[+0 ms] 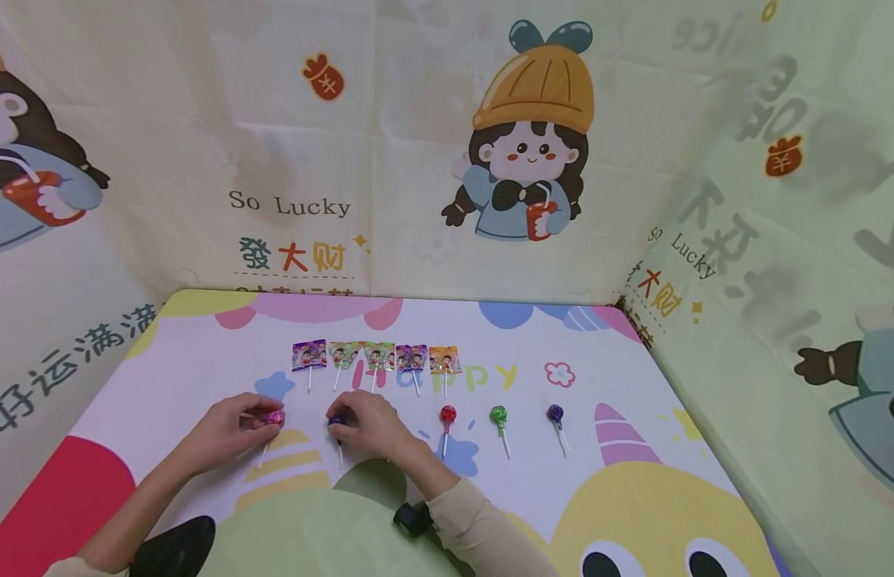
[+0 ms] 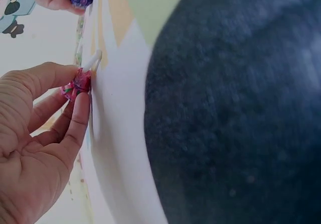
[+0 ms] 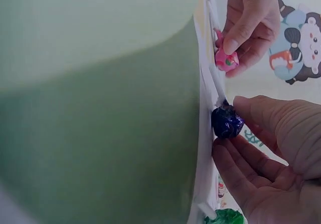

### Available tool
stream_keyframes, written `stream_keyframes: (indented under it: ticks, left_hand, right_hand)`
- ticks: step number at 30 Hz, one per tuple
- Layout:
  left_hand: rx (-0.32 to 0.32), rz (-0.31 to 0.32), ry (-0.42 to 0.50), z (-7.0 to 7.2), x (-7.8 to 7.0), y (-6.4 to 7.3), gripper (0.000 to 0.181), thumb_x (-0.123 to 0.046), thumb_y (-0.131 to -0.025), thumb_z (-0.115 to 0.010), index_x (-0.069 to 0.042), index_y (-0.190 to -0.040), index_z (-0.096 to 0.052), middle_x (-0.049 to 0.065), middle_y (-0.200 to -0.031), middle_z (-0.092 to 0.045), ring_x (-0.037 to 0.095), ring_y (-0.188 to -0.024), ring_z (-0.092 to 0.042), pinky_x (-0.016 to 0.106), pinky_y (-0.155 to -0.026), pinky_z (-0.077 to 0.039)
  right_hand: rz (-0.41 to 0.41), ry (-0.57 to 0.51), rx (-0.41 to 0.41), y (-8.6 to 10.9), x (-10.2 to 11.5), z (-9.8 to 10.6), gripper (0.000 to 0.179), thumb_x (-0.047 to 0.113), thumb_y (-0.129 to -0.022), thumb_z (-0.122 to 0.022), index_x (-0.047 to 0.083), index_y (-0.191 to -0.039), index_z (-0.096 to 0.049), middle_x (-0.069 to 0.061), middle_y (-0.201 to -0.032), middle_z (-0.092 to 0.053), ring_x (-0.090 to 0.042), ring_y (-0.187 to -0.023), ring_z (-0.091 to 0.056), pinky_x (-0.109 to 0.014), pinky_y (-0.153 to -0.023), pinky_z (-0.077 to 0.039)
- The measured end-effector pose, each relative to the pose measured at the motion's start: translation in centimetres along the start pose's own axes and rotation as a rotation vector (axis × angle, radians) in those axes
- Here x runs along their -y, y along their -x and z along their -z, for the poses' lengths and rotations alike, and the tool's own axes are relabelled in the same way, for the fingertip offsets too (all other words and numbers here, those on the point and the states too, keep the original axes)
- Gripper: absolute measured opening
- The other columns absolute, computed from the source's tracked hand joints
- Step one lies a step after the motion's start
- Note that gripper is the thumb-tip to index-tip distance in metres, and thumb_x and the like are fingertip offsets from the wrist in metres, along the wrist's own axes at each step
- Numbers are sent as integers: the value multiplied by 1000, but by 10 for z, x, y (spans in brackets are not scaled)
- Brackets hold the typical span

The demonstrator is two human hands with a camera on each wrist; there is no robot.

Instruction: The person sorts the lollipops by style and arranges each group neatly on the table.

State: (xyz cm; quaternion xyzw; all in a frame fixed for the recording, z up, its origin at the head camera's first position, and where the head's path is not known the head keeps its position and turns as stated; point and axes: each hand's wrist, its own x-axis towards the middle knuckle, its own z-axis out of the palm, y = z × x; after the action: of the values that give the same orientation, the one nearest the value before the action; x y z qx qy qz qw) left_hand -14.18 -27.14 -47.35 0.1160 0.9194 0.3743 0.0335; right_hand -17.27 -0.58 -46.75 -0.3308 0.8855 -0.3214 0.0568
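left hand [image 1: 226,433] curled around pink lollipop [image 1: 276,417]

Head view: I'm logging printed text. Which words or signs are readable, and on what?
"So Lucky": back wall and right wall.
"發大财": back wall; partly hidden on right wall.
"好运满满": left wall.
"ppy": tabletop; letters before it partly covered.
"¥": red pouches on walls.
Too small to read: lollipop packets' print.
Unclear: faint mirrored lettering, right wall; cut-off line, back wall.
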Motion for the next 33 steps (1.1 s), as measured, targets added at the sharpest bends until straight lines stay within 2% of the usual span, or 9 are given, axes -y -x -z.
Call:
stream_keyframes:
  ticks: [8,14,22,29,33]
  left_hand:
    - [-16,30,6,0,-4,-1,38,-17,-86,-83,5,-115,-69,6,-99,-69,18,-84,-60,20,-69,-54]
    - [-37,63,34,-1,-9,-5,41,-18,-87,-83,5,-117,-69,9,-103,-70,20,-87,-61,18,-70,-54]
    - [-36,9,65,-6,-18,-21,36,-15,-87,-82,4,-116,-70,9,-102,-71,19,-87,-63,19,-72,-55]
    - [-33,-30,56,-12,-14,-33,32,-14,-87,-81,2,-113,-72,6,-97,-71,18,-85,-62,21,-72,-55]
    - [-21,-23,65,-14,-11,-37,32,-15,-87,-81,1,-113,-72,6,-98,-70,19,-85,-61,21,-71,-55]
  right_hand:
    - [-33,-50,-15,5,-2,0,12,18,-95,-75,13,-105,-72,6,-96,-67,0,-83,-53,-12,-80,-46]
    - [-36,-48,-15,7,0,1,12,17,-95,-75,12,-105,-72,6,-94,-67,0,-81,-52,-12,-78,-46]
    - [-35,-53,-17,8,0,0,12,17,-95,-74,12,-105,-71,5,-95,-67,1,-81,-52,-12,-78,-47]
    - [-24,-40,-17,7,0,-1,11,17,-95,-74,12,-105,-71,5,-94,-66,1,-80,-51,-11,-76,-45]
    - [-29,-29,-14,7,1,0,11,17,-95,-74,12,-105,-70,6,-94,-66,0,-80,-52,-11,-75,-45]
